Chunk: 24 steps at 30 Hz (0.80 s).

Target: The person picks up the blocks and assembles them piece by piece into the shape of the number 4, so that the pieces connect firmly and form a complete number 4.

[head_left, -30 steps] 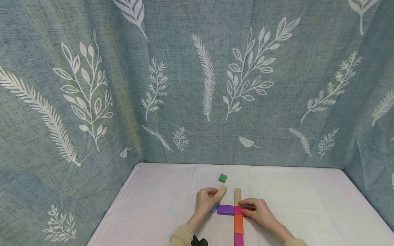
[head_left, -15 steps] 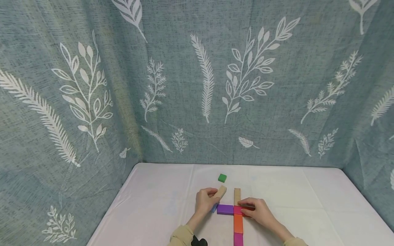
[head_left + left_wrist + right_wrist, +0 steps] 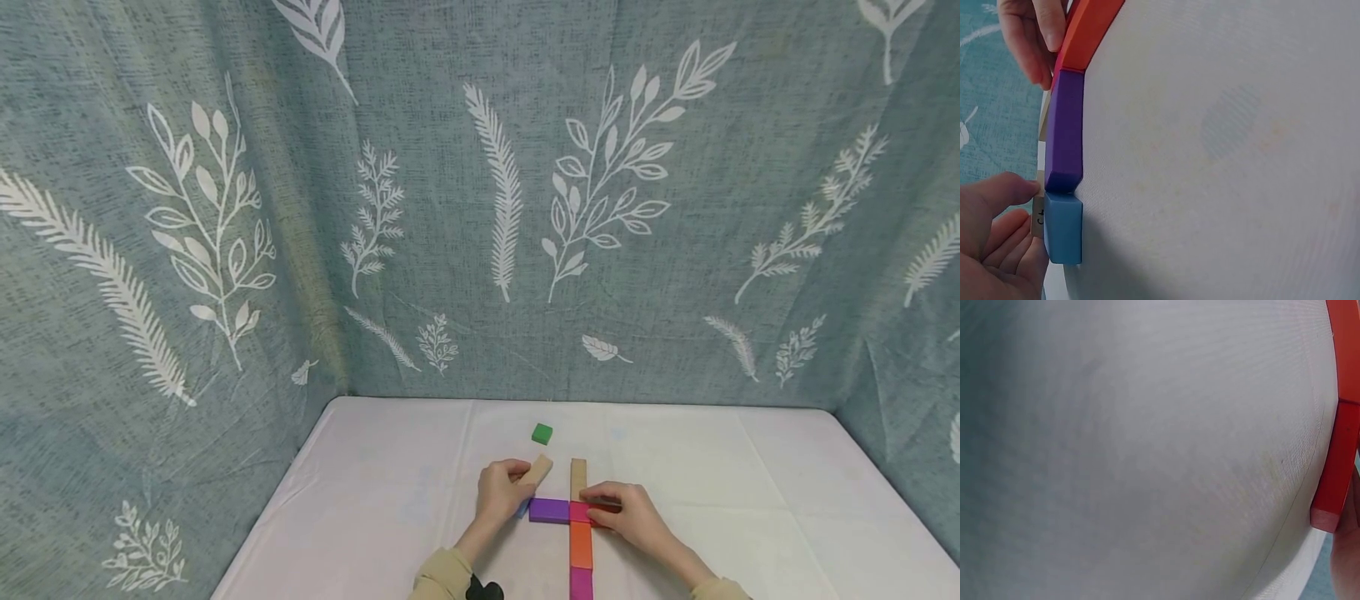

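My left hand (image 3: 498, 489) pinches a plain wooden block (image 3: 542, 468) between thumb and fingers; it lies at a slant. In the left wrist view a blue block (image 3: 1065, 230) sits in front of it, end to end with a purple block (image 3: 1066, 131). The purple block meets a pink square (image 3: 578, 512) at the middle of a cross of blocks. My right hand (image 3: 632, 512) has thumb and fingers around the red block (image 3: 1335, 469), the cross's right arm, and partly covers it. Another plain wooden block (image 3: 578, 479) extends away from the pink square.
An orange block (image 3: 581, 546) and a magenta block (image 3: 581, 583) run from the pink square towards me. A green block (image 3: 542, 433) lies apart, farther back. White cloth covers the table (image 3: 750, 500); a leaf-patterned curtain (image 3: 480, 208) hangs behind it.
The slanted wooden block's far end has come very slightly towards me, with my left hand still on it. My right hand and the cross of blocks look the same.
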Available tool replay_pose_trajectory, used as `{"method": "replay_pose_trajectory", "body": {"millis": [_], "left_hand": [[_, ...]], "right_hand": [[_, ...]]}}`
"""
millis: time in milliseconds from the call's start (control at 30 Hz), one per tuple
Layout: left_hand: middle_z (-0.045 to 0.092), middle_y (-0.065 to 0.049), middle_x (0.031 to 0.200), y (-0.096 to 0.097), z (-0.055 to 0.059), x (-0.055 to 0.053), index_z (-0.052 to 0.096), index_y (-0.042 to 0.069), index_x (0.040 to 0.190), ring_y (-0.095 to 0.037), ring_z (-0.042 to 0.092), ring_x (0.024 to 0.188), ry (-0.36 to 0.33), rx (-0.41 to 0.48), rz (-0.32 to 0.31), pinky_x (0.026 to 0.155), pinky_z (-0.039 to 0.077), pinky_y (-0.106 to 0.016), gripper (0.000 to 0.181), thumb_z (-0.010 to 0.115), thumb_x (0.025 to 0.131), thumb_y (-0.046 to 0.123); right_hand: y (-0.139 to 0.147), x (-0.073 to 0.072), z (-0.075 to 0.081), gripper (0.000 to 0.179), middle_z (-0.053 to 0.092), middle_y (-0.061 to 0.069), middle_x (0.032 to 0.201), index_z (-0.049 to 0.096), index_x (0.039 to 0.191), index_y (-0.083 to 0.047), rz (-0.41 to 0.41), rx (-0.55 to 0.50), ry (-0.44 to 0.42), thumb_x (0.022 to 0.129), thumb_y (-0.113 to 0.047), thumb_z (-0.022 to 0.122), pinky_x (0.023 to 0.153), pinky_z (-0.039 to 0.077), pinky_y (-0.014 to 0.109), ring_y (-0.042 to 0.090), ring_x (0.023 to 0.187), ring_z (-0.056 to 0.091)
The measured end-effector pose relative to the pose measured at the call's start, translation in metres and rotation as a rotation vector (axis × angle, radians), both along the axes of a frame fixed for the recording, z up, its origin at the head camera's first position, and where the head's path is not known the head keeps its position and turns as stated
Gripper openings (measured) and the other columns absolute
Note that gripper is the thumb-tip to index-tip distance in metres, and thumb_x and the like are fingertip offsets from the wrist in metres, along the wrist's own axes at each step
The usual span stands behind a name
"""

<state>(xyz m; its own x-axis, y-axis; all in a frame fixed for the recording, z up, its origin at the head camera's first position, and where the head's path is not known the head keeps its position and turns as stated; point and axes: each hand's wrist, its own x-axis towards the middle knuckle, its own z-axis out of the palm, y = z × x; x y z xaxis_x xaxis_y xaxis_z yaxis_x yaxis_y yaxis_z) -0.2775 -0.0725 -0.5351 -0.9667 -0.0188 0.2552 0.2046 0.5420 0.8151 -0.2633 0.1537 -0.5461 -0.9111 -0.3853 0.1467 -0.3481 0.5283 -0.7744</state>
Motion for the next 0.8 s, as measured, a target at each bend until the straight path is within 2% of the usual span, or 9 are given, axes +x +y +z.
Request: {"method": "replay_pose_trajectory", "body": {"millis": [467,800], "left_hand": [[0.073,-0.013,0.083,-0.0003,-0.0052,0.0015,0.072,-0.005,0.091,-0.016,0.066,0.073,-0.003,-0.048,-0.006,0.063,0.052,-0.021,0.027,0.077,0.064,-0.002],[0.073,-0.013,0.084,-0.0007,-0.008,0.0011,0.072,-0.004,0.092,-0.017,0.068,0.075,0.0,-0.06,0.001,0.065,0.054,-0.023,0.028,0.078,0.064,-0.001]], "right_hand": [[0.0006,0.0,-0.0047,0.024,0.072,0.005,0.105,0.071,0.108,-0.007,0.008,-0.004,0.019,0.084,-0.01,0.069,0.083,0.057,0.026,0.021,0.099,0.067],[0.0001,0.0002,-0.0056,0.023,0.072,0.005,0.104,0.071,0.108,-0.007,0.005,-0.001,0.021,0.085,-0.011,0.069,0.083,0.057,0.026,0.021,0.099,0.067]]}}
